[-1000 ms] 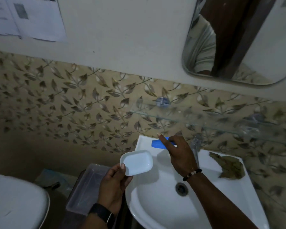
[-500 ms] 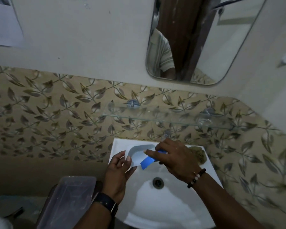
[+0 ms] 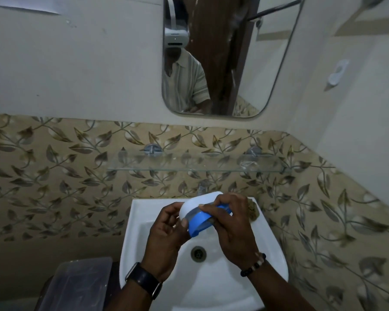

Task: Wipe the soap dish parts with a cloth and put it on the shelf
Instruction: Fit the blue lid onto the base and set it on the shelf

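Over the white sink [image 3: 276, 261] I hold the two soap dish parts together. My left hand [image 3: 166, 234] grips the white tray [image 3: 195, 203], tilted on edge. My right hand [image 3: 231, 225] presses the blue part [image 3: 200, 223] against the tray's underside. A brownish cloth [image 3: 253, 209] lies on the sink's back right corner, mostly hidden behind my right hand. The glass shelf [image 3: 200, 163] runs along the tiled wall above the sink and carries nothing.
A tap [image 3: 202, 187] rises behind the dish. A mirror [image 3: 267, 63] hangs above the shelf. A clear plastic box [image 3: 76, 286] sits to the left of the sink. The drain [image 3: 198, 253] lies below my hands. A white hook [image 3: 337, 72] is on the right wall.
My right hand picked the blue part off the sink's back edge and brought it to the white tray in my left hand. The two parts are now pressed together and tilted.
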`<action>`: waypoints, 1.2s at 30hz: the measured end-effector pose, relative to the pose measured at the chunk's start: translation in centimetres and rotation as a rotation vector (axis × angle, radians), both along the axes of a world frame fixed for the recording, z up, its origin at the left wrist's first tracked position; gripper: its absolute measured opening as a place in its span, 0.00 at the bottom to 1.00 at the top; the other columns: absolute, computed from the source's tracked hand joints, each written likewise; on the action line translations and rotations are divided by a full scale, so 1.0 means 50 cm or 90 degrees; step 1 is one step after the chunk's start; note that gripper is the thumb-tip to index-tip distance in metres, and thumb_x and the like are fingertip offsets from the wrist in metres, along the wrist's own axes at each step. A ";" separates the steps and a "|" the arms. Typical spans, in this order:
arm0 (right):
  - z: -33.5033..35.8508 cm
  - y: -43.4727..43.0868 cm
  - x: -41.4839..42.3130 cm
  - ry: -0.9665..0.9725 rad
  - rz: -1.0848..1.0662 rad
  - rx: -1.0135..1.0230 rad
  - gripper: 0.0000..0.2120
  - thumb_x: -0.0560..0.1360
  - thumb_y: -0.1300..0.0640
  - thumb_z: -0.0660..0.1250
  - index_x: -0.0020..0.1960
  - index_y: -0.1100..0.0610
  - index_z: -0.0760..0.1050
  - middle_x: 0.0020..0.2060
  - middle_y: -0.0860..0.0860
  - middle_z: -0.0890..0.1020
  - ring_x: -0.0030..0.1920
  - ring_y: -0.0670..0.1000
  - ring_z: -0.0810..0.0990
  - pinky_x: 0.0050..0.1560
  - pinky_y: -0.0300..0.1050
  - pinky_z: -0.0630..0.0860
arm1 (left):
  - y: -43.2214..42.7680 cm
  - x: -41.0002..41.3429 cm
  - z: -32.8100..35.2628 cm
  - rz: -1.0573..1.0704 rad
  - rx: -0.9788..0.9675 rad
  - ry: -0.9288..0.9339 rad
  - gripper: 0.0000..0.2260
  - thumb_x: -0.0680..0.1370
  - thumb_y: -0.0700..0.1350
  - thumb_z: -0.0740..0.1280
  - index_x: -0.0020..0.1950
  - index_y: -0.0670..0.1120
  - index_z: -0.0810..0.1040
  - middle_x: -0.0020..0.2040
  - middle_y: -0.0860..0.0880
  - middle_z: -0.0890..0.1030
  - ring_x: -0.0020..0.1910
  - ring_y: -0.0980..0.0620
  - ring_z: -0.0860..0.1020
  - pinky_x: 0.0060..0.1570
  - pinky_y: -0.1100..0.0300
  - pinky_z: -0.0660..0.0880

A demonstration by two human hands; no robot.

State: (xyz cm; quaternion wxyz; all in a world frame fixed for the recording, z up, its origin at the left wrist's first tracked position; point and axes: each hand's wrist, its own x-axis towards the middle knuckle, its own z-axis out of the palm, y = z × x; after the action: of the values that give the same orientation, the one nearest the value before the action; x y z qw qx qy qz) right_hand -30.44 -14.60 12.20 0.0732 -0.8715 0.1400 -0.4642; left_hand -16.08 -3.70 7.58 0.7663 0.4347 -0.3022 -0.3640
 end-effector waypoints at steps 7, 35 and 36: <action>0.003 -0.019 -0.023 -0.084 -0.040 0.040 0.11 0.80 0.57 0.61 0.59 0.47 0.76 0.59 0.52 0.69 0.61 0.56 0.71 0.66 0.37 0.65 | -0.031 -0.016 0.011 -0.043 -0.016 -0.047 0.26 0.70 0.53 0.80 0.64 0.46 0.77 0.63 0.41 0.81 0.61 0.37 0.80 0.58 0.38 0.79; 0.049 -0.061 -0.070 0.015 0.150 0.096 0.25 0.79 0.44 0.67 0.73 0.51 0.68 0.68 0.48 0.74 0.69 0.50 0.72 0.68 0.44 0.69 | -0.021 -0.011 0.098 -0.023 -0.036 -0.268 0.17 0.72 0.44 0.75 0.60 0.54 0.81 0.58 0.50 0.83 0.56 0.50 0.82 0.51 0.57 0.82; 0.057 -0.063 -0.076 0.034 0.172 0.144 0.25 0.78 0.42 0.67 0.73 0.48 0.68 0.68 0.45 0.73 0.68 0.49 0.73 0.66 0.40 0.69 | -0.020 -0.005 0.100 -0.049 -0.047 -0.259 0.17 0.73 0.42 0.75 0.61 0.52 0.81 0.58 0.49 0.83 0.56 0.48 0.83 0.51 0.54 0.82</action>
State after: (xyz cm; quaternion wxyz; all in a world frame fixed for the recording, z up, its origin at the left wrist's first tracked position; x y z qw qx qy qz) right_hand -34.24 -17.77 15.03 0.2289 -0.8806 0.0749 -0.4081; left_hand -16.35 -4.72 12.59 0.6907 0.4589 -0.4800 -0.2863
